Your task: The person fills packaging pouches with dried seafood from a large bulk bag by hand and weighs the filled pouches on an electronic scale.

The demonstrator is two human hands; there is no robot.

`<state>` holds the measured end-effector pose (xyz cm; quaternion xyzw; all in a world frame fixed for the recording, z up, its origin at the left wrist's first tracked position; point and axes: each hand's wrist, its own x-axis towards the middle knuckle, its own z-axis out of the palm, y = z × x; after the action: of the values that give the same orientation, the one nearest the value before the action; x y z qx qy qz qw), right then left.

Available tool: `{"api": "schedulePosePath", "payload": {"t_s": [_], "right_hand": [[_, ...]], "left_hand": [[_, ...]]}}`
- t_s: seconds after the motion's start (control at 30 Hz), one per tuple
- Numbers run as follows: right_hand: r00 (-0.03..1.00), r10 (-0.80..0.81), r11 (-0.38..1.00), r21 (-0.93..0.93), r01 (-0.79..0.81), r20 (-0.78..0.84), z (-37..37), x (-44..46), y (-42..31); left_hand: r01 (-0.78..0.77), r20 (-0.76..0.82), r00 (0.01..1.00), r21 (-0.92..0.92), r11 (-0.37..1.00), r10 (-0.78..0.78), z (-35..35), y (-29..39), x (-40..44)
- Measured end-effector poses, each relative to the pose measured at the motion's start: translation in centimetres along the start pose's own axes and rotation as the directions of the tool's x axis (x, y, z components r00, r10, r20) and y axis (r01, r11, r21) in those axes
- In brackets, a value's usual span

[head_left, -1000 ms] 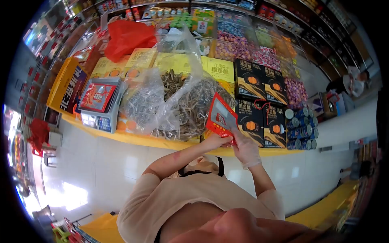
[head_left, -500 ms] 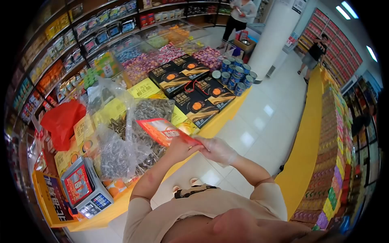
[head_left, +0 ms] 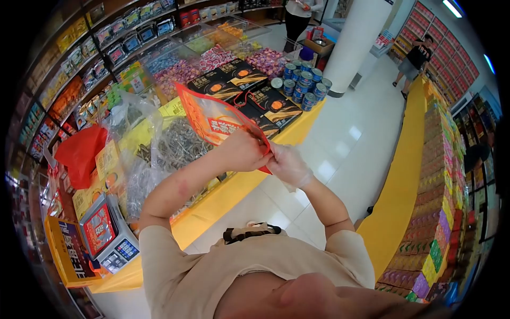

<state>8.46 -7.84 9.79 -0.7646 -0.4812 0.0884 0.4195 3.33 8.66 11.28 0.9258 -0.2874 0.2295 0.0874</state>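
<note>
A red printed plastic bag is held out over the table, its printed face tilted up and to the left. My left hand, bare, is closed at the bag's near edge and partly hides it. On the other side of that edge, my right hand, in a thin clear glove, pinches the bag close to the left fingers. Beneath and left of the bag lies a clear plastic bag of dark dried goods. Whether the red bag's mouth is parted cannot be seen.
A digital scale with a red packet on it stands at the left. Black gift boxes and stacked blue cans sit beyond my hands. A white pillar rises behind. Two people stand farther off. Stacked packets line the right.
Both hands have raised the red bag slightly, and more of its printed face shows. My left forearm has swung up and outward. The view has shifted a little.
</note>
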Motion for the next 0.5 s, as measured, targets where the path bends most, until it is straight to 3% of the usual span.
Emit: {"api": "schedulePosePath", "payload": {"t_s": [0.1, 0.17, 0.27, 0.37, 0.4, 0.47, 0.5], "right_hand": [[0.999, 0.003, 0.996, -0.084, 0.001, 0.052, 0.4, -0.5, 0.4], [0.997, -0.072, 0.993, -0.098, 0.072, 0.005, -0.7, -1.0, -1.5], [0.986, -0.163, 0.962, -0.224, 0.153, -0.027, -1.8, -1.3, -3.4], [0.94, -0.316, 0.943, -0.065, 0.325, 0.127, -2.7, 1.0, -1.8], [0.934, -0.326, 0.942, -0.037, 0.335, 0.147, -2.4, 1.3, -2.2], [0.995, -0.006, 0.978, -0.206, 0.027, 0.101, -2.2, 1.8, -3.4], [0.994, 0.024, 0.989, -0.147, -0.008, 0.107, -1.7, 2.5, -2.4]], "left_hand": [[-0.066, 0.013, 0.998, 0.027, 0.997, 0.066, -0.4, 0.3, 0.2], [-0.107, -0.176, 0.979, -0.02, 0.994, 0.102, -1.8, 1.7, 0.7], [-0.144, -0.105, 0.986, -0.14, 0.98, 0.13, -2.4, 2.0, 0.3], [-0.057, 0.012, 0.998, -0.224, 0.973, 0.061, -2.9, 1.8, 0.0], [0.068, 0.037, 0.998, -0.274, 0.959, -0.06, -2.8, 1.3, -0.1], [0.342, 0.22, 0.927, -0.171, 0.924, -0.302, -1.7, 0.4, -0.2], [0.363, 0.227, 0.92, -0.175, 0.915, -0.321, -2.1, 0.3, -0.4]]}}
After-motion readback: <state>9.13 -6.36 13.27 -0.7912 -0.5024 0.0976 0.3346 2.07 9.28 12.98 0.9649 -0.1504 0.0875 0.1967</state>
